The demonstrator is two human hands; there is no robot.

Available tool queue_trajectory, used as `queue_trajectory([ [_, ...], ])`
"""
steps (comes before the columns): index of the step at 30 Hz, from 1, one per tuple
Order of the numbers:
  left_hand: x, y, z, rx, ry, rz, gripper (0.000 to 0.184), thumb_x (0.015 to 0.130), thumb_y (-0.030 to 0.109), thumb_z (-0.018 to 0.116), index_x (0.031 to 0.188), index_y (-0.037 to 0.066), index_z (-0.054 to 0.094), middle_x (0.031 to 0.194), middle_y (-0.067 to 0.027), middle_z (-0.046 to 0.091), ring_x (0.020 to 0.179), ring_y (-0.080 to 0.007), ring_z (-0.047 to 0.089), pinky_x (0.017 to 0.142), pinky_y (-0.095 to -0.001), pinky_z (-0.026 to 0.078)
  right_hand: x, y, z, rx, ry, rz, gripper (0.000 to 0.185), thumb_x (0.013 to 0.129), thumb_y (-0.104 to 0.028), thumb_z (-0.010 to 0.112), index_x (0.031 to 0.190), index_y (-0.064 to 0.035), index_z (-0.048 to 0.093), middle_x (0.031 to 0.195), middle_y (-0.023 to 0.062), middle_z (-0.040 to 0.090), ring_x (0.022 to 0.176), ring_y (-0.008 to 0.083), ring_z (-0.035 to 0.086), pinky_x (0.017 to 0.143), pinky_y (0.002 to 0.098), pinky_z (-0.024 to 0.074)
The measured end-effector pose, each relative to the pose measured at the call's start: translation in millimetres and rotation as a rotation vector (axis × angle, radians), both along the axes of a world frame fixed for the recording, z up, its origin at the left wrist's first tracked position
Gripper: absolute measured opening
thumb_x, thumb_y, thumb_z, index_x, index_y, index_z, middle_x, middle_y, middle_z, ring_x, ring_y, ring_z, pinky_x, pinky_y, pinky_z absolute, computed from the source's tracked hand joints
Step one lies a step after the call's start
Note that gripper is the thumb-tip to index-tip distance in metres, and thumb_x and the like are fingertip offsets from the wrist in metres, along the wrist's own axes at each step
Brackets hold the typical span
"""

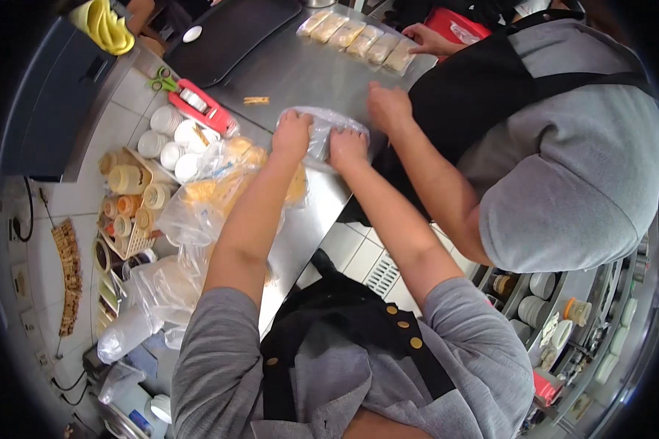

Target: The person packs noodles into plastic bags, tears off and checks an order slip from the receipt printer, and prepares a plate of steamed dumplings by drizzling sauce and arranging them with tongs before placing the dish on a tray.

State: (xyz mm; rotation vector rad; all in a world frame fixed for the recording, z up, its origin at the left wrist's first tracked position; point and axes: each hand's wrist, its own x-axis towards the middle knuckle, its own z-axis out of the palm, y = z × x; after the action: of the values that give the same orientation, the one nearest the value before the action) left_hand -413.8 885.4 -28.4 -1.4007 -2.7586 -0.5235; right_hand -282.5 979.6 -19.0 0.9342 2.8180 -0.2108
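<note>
Left hand (293, 136) and right hand (349, 148) are resting on a clear plastic bag (319, 137), fingers bent; whether they are gripping it, the view is not showing clearly. The bag is lying near the edge of the steel counter (311, 208), its rim showing around the hands. A wooden clothespin (256, 100) is lying just beyond it, near a black tray (231, 40). To the left, a red tape dispenser (201, 106) and green-handled scissors (165, 79) are sitting above stacked white tubs (166, 119) and bags of yellowish food (231, 179). To the right, a co-worker (564, 157) is holding one hand at the end of a row of wrapped packs (360, 42) and the other near the bag.
</note>
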Motion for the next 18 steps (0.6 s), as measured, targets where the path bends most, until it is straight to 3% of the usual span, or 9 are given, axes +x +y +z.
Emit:
queue_trajectory([
  [2,-8.3,-14.9,20.8,0.243,-0.294,-0.181,0.024,0.088,0.014,0.070,0.112,0.013,0.071,0.117,-0.0109,0.063,0.102,-0.0267,0.063,0.090,-0.0392,0.054,-3.1,4.7,-0.3,-0.037,-0.005,0.019,0.064,0.077,-0.026,0.078,0.133,-0.0045,0.058,0.124,0.0198,0.063,0.121,0.0346,0.058,0.102,0.0476,0.0436],
  [4,-4.3,-57.0,73.3,0.364,-0.482,-0.094,0.026,0.088,0.013,0.071,0.114,0.013,0.071,0.119,-0.0094,0.064,0.100,-0.0237,0.064,0.088,-0.0355,0.054,3.8,-2.7,4.6,-0.070,-0.005,0.035,0.062,0.078,-0.024,0.077,0.133,-0.0047,0.058,0.124,0.0200,0.063,0.122,0.0351,0.058,0.103,0.0471,0.0435],
  [5,1.0,-85.3,102.5,0.491,-0.664,-0.020,0.027,0.089,0.011,0.072,0.116,0.012,0.072,0.120,-0.0080,0.065,0.099,-0.0208,0.064,0.086,-0.0318,0.054,14.0,-15.2,11.7,0.006,0.293,0.107,0.052,0.080,-0.021,0.075,0.127,-0.0049,0.061,0.121,0.0188,0.064,0.119,0.0355,0.058,0.102,0.0462,0.0442],
  [6,6.8,-117.9,125.6,0.591,-0.652,0.055,0.024,0.091,0.010,0.071,0.115,0.010,0.071,0.118,-0.0062,0.066,0.097,-0.0174,0.063,0.085,-0.0299,0.053,23.0,-29.7,23.5,0.083,0.593,0.178,0.043,0.082,-0.018,0.072,0.122,-0.0050,0.063,0.119,0.0177,0.064,0.116,0.0360,0.059,0.100,0.0454,0.0449],
  [8,31.4,-178.6,164.9,0.850,-0.678,0.244,0.020,0.096,0.011,0.067,0.114,0.003,0.067,0.108,-0.0029,0.068,0.094,-0.0118,0.062,0.082,-0.0264,0.052,40.3,-72.4,79.4,-0.218,0.726,0.225,0.026,0.083,-0.013,0.070,0.108,-0.0064,0.065,0.111,0.0148,0.063,0.108,0.0357,0.058,0.094,0.0444,0.0456],
  [9,48.9,-201.4,179.6,0.967,-0.639,0.339,0.021,0.100,0.013,0.060,0.118,0.003,0.063,0.107,-0.0075,0.068,0.081,-0.0088,0.057,0.069,-0.0226,0.045,45.6,-88.5,79.4,-0.269,0.811,0.326,0.022,0.081,-0.011,0.072,0.101,-0.0077,0.064,0.105,0.0124,0.062,0.102,0.0351,0.056,0.088,0.0450,0.0453],
  [14,127.2,-283.3,171.3,0.970,-0.391,0.402,0.013,0.103,0.014,0.054,0.110,0.003,0.057,0.095,-0.0051,0.061,0.075,-0.0072,0.049,0.065,-0.0224,0.041,27.8,-147.0,71.1,-0.478,0.790,0.485,0.025,0.074,-0.004,0.072,0.096,-0.0107,0.062,0.103,0.0079,0.059,0.104,0.0327,0.054,0.087,0.0463,0.0446],
  [16,156.7,-307.3,148.3,0.836,-0.536,0.465,0.013,0.103,0.009,0.055,0.113,0.002,0.057,0.094,-0.0033,0.062,0.083,-0.0110,0.057,0.073,-0.0247,0.046,2.1,-160.1,100.7,-0.491,0.983,0.673,0.029,0.073,-0.001,0.069,0.100,-0.0100,0.061,0.101,0.0088,0.059,0.105,0.0341,0.054,0.089,0.0475,0.0443],
  [18,182.2,-316.9,124.0,0.747,-0.647,0.489,0.009,0.101,0.009,0.058,0.106,0.002,0.061,0.089,-0.0027,0.062,0.078,-0.0103,0.056,0.071,-0.0249,0.045,-20.2,-163.2,113.2,-0.473,0.983,0.808,0.030,0.073,0.000,0.068,0.101,-0.0089,0.060,0.102,0.0101,0.058,0.105,0.0346,0.054,0.090,0.0469,0.0447],
])
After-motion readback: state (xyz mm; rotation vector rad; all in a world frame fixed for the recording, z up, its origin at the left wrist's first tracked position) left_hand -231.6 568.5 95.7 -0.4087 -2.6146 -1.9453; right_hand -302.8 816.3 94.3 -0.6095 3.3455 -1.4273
